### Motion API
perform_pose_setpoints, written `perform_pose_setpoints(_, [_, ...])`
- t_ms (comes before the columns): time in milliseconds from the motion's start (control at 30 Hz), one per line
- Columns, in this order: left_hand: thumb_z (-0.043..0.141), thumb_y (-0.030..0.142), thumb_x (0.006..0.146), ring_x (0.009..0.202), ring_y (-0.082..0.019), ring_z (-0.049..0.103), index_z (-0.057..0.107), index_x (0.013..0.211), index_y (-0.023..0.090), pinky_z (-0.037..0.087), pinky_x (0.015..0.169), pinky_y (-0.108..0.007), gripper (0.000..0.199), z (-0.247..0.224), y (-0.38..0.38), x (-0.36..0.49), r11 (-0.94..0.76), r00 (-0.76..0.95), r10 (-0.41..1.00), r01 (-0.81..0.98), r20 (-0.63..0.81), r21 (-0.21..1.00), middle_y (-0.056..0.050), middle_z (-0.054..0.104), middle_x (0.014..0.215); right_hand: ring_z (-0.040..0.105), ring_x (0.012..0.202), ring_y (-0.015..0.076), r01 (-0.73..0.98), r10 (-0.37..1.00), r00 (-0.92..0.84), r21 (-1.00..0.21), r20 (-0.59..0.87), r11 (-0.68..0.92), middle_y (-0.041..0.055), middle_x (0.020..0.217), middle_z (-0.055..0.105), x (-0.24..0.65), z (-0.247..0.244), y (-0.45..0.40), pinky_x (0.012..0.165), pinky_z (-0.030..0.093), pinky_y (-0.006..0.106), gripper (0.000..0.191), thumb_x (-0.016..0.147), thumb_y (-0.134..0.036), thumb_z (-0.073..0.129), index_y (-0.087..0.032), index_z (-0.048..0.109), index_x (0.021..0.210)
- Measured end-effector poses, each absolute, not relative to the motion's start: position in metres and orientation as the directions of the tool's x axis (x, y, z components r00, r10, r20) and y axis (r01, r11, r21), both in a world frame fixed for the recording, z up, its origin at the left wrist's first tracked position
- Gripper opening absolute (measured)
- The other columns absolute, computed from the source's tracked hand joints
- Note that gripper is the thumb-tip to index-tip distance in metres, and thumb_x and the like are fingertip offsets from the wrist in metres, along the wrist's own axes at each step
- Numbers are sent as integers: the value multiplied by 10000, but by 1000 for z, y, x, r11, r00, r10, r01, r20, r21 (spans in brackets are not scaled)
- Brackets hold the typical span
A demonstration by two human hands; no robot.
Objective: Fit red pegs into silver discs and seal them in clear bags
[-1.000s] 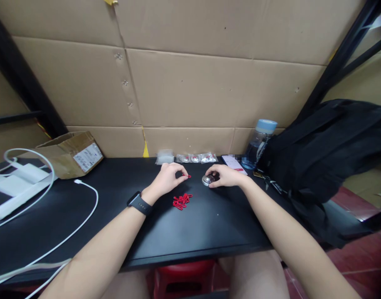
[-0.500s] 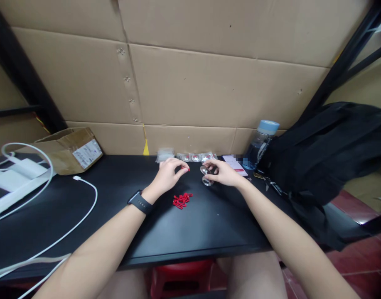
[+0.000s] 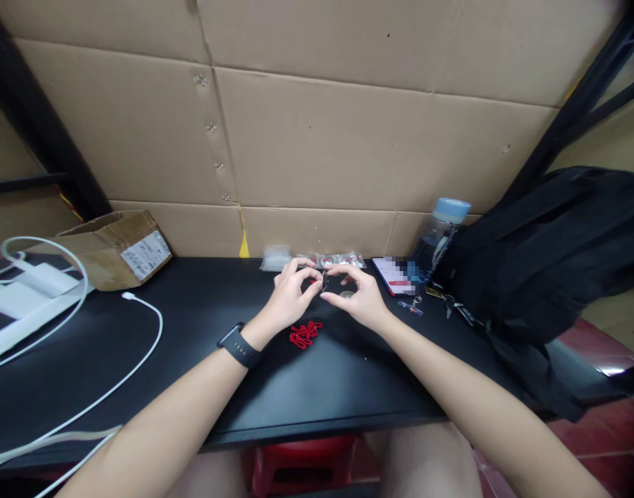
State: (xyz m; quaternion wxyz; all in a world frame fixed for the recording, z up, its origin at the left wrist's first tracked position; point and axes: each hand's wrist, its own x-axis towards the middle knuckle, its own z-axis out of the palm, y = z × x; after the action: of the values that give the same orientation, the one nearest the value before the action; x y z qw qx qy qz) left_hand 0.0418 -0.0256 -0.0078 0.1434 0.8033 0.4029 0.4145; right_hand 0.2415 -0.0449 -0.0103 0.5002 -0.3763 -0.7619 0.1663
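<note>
My right hand (image 3: 366,299) pinches a shiny round metal disc (image 3: 325,281), held nearly edge-on between thumb and fingers. Facing it, my left hand (image 3: 290,296) has thumb and forefinger closed on a small piece of red cord (image 3: 313,281), mostly hidden by the fingers. The left fingertips meet the disc's near side, or come very close to it. Behind the right thumb, a second silvery disc (image 3: 346,294) lies on the black table, partly covered. Nearer to me is a small heap of looped red cords (image 3: 305,335).
Clear plastic bags (image 3: 276,258) and bagged discs (image 3: 342,260) line the back. To the right are a phone-like flat item (image 3: 392,275), a charm (image 3: 411,306), keys (image 3: 449,306), a bottle (image 3: 435,238) and a black backpack (image 3: 549,256). A cardboard box (image 3: 114,259) and white cables (image 3: 158,325) occupy the left.
My right hand has lifted one disc from beside the other and brought it left, turned edge-on. My left hand has moved slightly right to meet it, with the red cord still in its fingers.
</note>
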Motion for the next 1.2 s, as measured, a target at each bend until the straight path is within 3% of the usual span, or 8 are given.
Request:
perform_pose_setpoints(167, [599, 289, 953, 1299, -292, 507, 697, 964, 245, 374, 1124, -538, 108, -7, -28, 43, -611, 301, 777, 569, 552, 550, -78, 551, 1312, 644, 1176, 288, 455, 773, -216, -639, 596, 620, 98, 1289, 706, 241, -10, -48, 903, 529, 408, 351, 784, -411, 817, -258, 702, 1079])
perform_pose_setpoints(300, [599, 269, 952, 1302, -284, 514, 701, 956, 241, 388, 1106, -514, 106, -4, -31, 42, -633, 316, 760, 554, 567, 540, -82, 548, 1324, 673, 1063, 266, 437, 803, -179, -685, 569, 583, 86, 1180, 736, 237, -14, -48, 881, 531, 381, 356, 802, -492, 795, -246, 695, 1040])
perform_pose_setpoints(400, [624, 276, 950, 1309, -291, 509, 710, 942, 246, 352, 1111, -525, 91, 0, -35, 43, -647, 312, 737, 582, 599, 493, -73, 550, 1336, 682, 969, 228, 415, 848, -216, -740, 485, 529, 66, 1017, 728, 238, -17, -45, 824, 533, 336, 368, 979, -561, 532, -226, 683, 975])
perform_pose_setpoints(500, [636, 273, 948, 1310, -304, 501, 719, 933, 252, 333, 1096, -525, 86, 3, -40, 45, -648, 305, 713, 630, 631, 428, -71, 564, 1339, 666, 1011, 224, 406, 845, -289, -742, 450, 534, 73, 1026, 698, 241, -17, -42, 830, 527, 324, 443, 1040, -548, 384, -217, 669, 966])
perform_pose_setpoints(700, [610, 325, 972, 1289, -297, 513, 707, 942, 250, 342, 1056, -477, 126, 4, -42, 45, -658, 332, 699, 645, 633, 388, -70, 599, 1313, 620, 1128, 224, 400, 786, -318, -677, 530, 618, 88, 1180, 646, 241, -13, -41, 953, 490, 341, 290, 1014, -426, 505, -214, 640, 870])
perform_pose_setpoints(900, [411, 337, 1056, 1209, -246, 570, 611, 1052, 239, 359, 1037, -429, 223, 8, -36, 41, -635, 283, 724, 629, 629, 448, -66, 643, 1220, 572, 1179, 261, 623, 772, -307, -495, 557, 605, 100, 1179, 639, 250, -15, -33, 1087, 407, 444, 183, 942, -255, 576, -215, 676, 793])
perform_pose_setpoints(1033, [532, 410, 997, 1265, -282, 532, 638, 1114, 265, 364, 1048, -455, 214, 3, -34, 38, -658, 388, 722, 640, 573, 396, -70, 618, 1298, 545, 1187, 288, 695, 741, -365, -365, 564, 620, 107, 1222, 623, 259, -14, -30, 1086, 409, 488, 146, 900, -223, 623, -216, 690, 771])
perform_pose_setpoints(1200, [670, 529, 886, 1370, -340, 439, 602, 1291, 326, 341, 1092, -530, 458, -12, -31, 40, -699, 526, 706, 624, 474, 348, -80, 515, 1485, 514, 1264, 292, 664, 748, -433, -383, 504, 642, 101, 1303, 588, 261, -7, -35, 1127, 379, 504, 117, 895, -223, 642, -217, 710, 800])
